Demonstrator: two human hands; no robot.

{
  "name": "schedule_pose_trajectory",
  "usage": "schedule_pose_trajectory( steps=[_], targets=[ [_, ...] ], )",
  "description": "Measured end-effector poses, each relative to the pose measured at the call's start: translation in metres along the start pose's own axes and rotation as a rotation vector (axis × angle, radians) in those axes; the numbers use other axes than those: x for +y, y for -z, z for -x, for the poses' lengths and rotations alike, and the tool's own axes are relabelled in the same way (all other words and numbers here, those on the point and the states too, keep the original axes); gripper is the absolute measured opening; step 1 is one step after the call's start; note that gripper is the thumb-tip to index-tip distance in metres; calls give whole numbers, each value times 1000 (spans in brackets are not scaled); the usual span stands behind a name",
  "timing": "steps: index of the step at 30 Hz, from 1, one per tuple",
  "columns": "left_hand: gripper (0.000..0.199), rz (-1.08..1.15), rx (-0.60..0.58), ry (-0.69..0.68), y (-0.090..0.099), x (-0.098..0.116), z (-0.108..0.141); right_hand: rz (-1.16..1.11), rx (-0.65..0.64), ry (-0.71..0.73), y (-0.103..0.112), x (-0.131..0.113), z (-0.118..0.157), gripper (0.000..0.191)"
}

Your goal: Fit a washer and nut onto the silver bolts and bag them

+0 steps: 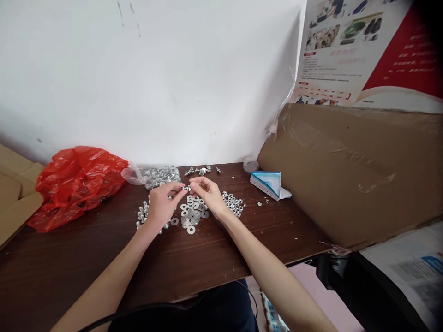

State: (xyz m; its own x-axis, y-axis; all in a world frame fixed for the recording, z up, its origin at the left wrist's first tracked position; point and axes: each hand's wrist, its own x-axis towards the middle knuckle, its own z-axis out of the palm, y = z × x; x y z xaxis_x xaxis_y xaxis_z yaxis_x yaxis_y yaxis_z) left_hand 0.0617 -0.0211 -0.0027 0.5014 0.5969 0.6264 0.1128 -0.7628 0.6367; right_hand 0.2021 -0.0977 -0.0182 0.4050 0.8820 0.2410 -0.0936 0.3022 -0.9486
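Above the loose washers, my left hand pinches a small metal bolt between thumb and fingertips. The fingers of my right hand are closed on the other end of that bolt; whether a nut or washer is on it is too small to tell. Flat washers lie spread on the table below both hands. Several bolts are grouped beside my left hand, partly hidden by it. To the right of my right hand is a cluster of nuts. Several assembled bolts lie behind the hands.
A clear plastic container of metal parts and a red plastic bag stand at the back left of the dark table. Rightward are a blue and white packet, a tape roll and a large cardboard sheet. A cardboard box is far left.
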Motion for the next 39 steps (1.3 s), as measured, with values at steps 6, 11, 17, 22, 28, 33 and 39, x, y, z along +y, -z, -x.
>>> schedule_pose_trajectory(
  steps=[6, 11, 17, 22, 28, 33, 39],
  targets=[
    [16, 11, -8, -43, 0, 0, 0, 71, -86, 26, 3, 1, -1, 31],
    [15, 19, -12, -72, -1, -1, 2, 139, -81, 16, 8, -1, -2, 31],
    [13, -2, -6, -91, -2, -3, 2, 54, -106, 45, 13, -4, -2, 38],
    [11, 4, -23, -106, -2, -2, 1, 210, -182, 47, 17, -7, -1, 27],
    [12, 5, -20, -86, 1, -1, -2, 186, -169, 63, 19, -7, -2, 26],
    [13, 19, -11, -39, 2, -1, -2, 187, -163, 71, 20, -1, -3, 26],
    [13, -7, -64, -124, 2, -2, -1, 248, -154, 50, 18, 0, -3, 32]
  ],
)
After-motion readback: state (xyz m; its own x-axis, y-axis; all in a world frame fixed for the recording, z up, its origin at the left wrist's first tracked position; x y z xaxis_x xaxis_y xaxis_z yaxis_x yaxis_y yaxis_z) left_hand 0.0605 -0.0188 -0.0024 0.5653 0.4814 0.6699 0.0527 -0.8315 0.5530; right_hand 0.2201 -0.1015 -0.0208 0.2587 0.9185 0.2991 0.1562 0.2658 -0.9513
